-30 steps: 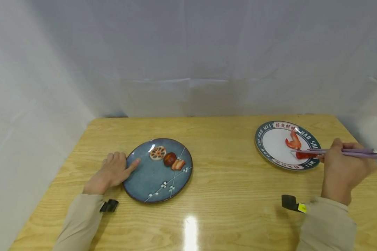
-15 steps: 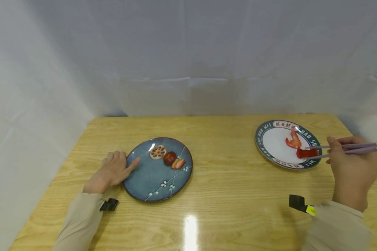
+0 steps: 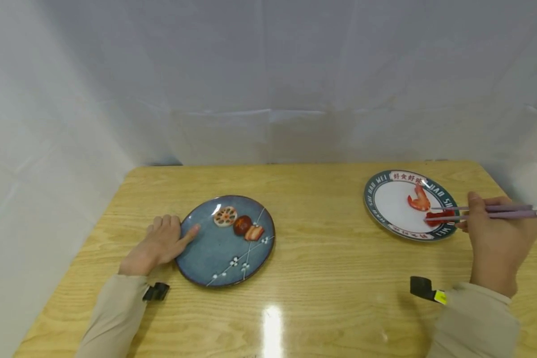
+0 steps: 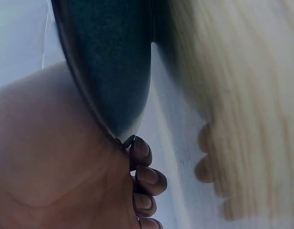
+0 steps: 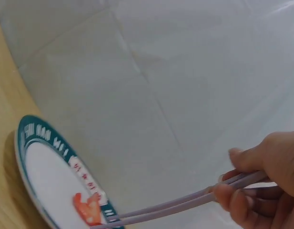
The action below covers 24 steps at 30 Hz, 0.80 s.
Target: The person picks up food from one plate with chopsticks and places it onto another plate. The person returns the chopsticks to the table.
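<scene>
My right hand (image 3: 501, 238) holds a pair of purple chopsticks (image 5: 185, 202) above the right side of a white plate (image 3: 391, 209) with a green lettered rim. Their tips reach a dark red food piece (image 3: 435, 219); one stick crosses over it and the other lies along its far side. Whether they pinch it, I cannot tell. Just beyond sits an orange-red shrimp-like piece (image 3: 419, 200). At the left, my left hand (image 3: 158, 246) grips the edge of a blue plate (image 3: 206, 258), thumb on top and fingertips (image 4: 149, 176) below the rim.
On the blue plate lie a lotus root slice (image 3: 225, 217), a round brown-red piece (image 3: 242, 225) and a striped meat-like piece (image 3: 253, 233). Both plates stand on a wooden table (image 3: 322, 258). A pale sheet (image 3: 268, 84) hangs behind it.
The chopsticks first move right and spread apart around the red piece, then come closer together over it. The red piece shifts slightly right. The left hand stays on the blue plate.
</scene>
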{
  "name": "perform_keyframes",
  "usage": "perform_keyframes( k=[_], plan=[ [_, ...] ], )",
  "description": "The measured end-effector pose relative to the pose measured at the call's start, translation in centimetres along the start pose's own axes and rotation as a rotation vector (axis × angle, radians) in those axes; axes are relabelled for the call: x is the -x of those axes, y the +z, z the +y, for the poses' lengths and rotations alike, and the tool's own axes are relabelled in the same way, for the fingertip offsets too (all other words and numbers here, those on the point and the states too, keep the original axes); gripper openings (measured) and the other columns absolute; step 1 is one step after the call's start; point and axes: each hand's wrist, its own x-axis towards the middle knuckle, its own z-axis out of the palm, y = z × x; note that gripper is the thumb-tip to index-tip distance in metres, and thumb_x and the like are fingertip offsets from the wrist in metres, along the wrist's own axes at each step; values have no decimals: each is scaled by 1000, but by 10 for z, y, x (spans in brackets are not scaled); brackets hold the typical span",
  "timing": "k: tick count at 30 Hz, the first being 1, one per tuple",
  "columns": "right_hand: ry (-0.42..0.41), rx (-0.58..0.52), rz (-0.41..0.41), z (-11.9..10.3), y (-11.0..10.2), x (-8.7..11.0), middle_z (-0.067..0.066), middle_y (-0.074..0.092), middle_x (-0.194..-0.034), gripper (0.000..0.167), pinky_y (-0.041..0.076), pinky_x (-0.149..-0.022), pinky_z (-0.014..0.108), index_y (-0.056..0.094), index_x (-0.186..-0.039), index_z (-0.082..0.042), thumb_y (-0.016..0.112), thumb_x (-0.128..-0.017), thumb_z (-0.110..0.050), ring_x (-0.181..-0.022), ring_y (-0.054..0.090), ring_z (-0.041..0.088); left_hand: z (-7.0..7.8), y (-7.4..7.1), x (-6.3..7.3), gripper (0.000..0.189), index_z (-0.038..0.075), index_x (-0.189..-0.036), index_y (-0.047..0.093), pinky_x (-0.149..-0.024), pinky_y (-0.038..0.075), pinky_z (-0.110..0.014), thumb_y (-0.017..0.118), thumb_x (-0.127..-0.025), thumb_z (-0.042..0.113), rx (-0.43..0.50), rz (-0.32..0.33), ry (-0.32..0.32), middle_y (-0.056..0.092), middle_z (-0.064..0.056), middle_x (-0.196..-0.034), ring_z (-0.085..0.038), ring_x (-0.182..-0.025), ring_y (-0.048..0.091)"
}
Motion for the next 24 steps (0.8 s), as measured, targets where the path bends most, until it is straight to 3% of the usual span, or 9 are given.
perform_keyframes(
  k=[2,7,12,13,16,19,20,24],
  plan=[
    [-35,62,21,-2,-3,1,-28,52,-57,21,38,-42,9,53,-75,-26,61,-94,-30,-37,48,-7,0,0,0,64,-9,-98,46,-85,33,-58,36,-101,54,2,0,0,49,-29,-100,-45,-96,42],
    [-53,162,45,-3,-9,3,-28,53,-63,20,37,-45,7,47,-79,-31,55,-97,-36,-39,45,-12,0,1,0,65,-11,-101,46,-87,32,-59,35,-101,54,3,0,0,49,-31,-104,-47,-99,42],
    [-21,171,-33,3,-7,-2,-27,50,-54,20,38,-44,10,53,-77,-26,61,-93,-35,-39,49,-8,0,1,1,66,-12,-102,46,-87,33,-60,35,-101,53,0,1,4,49,-32,-105,-47,-99,43],
    [-11,187,-61,4,-6,-3,-27,49,-52,21,39,-50,8,54,-78,-24,60,-93,-37,-40,49,-8,0,1,1,66,-12,-102,46,-87,33,-59,35,-101,53,-1,1,4,49,-32,-104,-47,-98,43],
    [7,206,-106,6,-3,-6,-25,50,-47,27,37,-53,11,56,-79,-17,57,-95,-39,-41,51,-9,-1,1,1,65,-11,-101,46,-86,33,-59,35,-101,53,-1,1,2,49,-30,-103,-45,-97,43],
    [-38,152,-81,9,1,-8,-24,51,-45,34,38,-51,10,54,-76,-8,53,-97,-35,-42,52,-10,0,1,2,64,-10,-100,46,-83,34,-57,35,-101,53,-3,1,1,49,-28,-99,-43,-93,43],
    [-56,105,-56,11,2,-8,-22,52,-46,35,38,-44,11,53,-73,-7,53,-97,-32,-42,54,-9,0,0,2,64,-10,-99,46,-83,34,-57,35,-101,53,-1,1,2,49,-27,-98,-43,-92,43],
    [-134,80,50,14,5,-7,-22,46,-48,40,34,-42,11,49,-63,-7,55,-96,-29,-38,44,-10,0,-1,2,60,-9,-96,46,-81,34,-56,37,-101,50,6,6,5,48,-26,-94,-42,-90,42]
  ],
)
